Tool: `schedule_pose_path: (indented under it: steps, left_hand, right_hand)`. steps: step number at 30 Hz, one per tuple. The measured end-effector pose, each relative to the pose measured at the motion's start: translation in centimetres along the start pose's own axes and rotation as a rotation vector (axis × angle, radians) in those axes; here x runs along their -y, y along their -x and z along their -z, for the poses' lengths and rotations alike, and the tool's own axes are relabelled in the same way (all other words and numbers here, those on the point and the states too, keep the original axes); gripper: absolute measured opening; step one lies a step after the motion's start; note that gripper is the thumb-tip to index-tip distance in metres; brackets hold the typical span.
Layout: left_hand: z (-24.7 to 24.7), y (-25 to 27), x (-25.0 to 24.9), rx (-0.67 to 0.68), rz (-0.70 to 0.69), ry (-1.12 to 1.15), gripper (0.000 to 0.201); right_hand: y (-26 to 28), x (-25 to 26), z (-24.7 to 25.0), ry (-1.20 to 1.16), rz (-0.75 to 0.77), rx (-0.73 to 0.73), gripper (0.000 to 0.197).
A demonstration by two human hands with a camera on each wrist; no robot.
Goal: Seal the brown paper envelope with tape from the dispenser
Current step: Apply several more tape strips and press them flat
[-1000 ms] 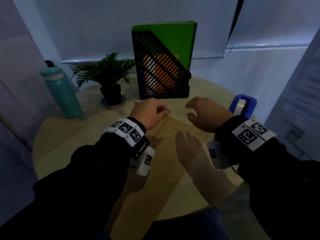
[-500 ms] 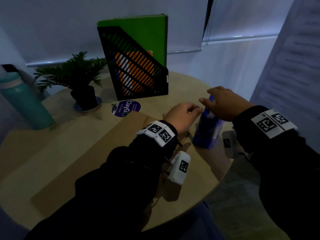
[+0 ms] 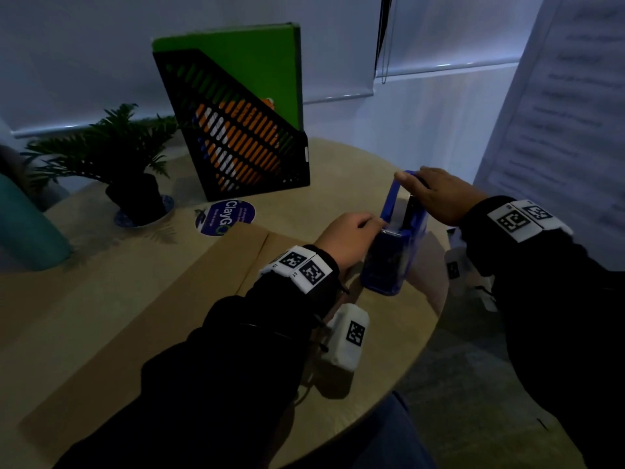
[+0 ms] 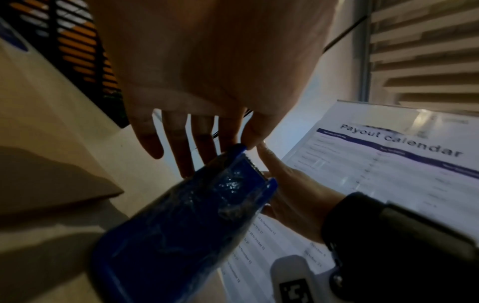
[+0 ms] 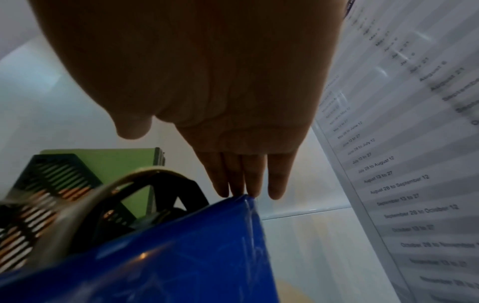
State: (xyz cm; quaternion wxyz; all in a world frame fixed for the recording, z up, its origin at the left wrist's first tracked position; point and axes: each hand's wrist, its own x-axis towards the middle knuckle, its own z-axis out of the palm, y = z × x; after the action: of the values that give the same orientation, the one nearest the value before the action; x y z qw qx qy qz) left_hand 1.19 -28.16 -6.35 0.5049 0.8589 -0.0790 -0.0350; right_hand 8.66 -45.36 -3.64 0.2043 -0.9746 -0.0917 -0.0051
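Observation:
The blue tape dispenser [image 3: 385, 265] stands at the right edge of the round table, just past the end of the brown envelope [image 3: 162, 309]. My right hand [image 3: 426, 187] grips it from above, thumb on the near side wall and fingers [image 5: 243, 184] down the far side. My left hand [image 3: 378, 225] is at the cutter end. In the left wrist view its thumb and index finger [image 4: 243, 141] pinch the tape end at the serrated blade of the dispenser [image 4: 181, 225]. The tape roll [image 5: 85, 196] sits inside the dispenser [image 5: 181, 256]. The envelope [image 4: 51, 164] lies flat, partly under my left sleeve.
A black mesh file holder with a green folder [image 3: 243, 130] stands at the back. Left of it are a potted plant [image 3: 135, 184] and a teal bottle [image 3: 27, 225]. A round sticker [image 3: 225, 216] lies near the envelope. A printed calendar sheet [image 3: 558, 113] hangs close on the right. The table edge [image 3: 429, 333] is beside the dispenser.
Both hands left the envelope and moved right to the dispenser. The right hand took hold of its top, then the left hand reached the cutter end. The view swung right.

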Motion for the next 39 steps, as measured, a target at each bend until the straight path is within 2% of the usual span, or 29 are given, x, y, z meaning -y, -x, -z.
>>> schedule_pose_path:
  steps: [6,13,21,31,39]
  left_hand:
    - [-0.3,-0.3,-0.4,0.001,0.05,0.092,0.032]
    - [-0.5,-0.8,-1.0,0.031,0.144,0.128,0.036]
    - [-0.6,-0.2,-1.2,0.033,0.159,0.254,0.037]
    - [-1.0,0.0,-2.1,-0.019,0.262,0.351,0.036]
    - [-1.6,-0.6,-1.9,-0.052,0.366,0.471,0.02]
  right_hand:
    - [-0.4,-0.1,-0.4,0.031,0.012,-0.001,0.081]
    - [0.1,0.7,-0.5,0.113,0.036,-0.036,0.053]
    - [-0.6,0.0,-0.8,0.149,-0.061,-0.092,0.084]
    - [-0.4,0.3,-0.9,0.109,-0.083,-0.115,0.086]
    - [-0.3,0.7,-0.8,0.129,-0.094,-0.119,0.089]
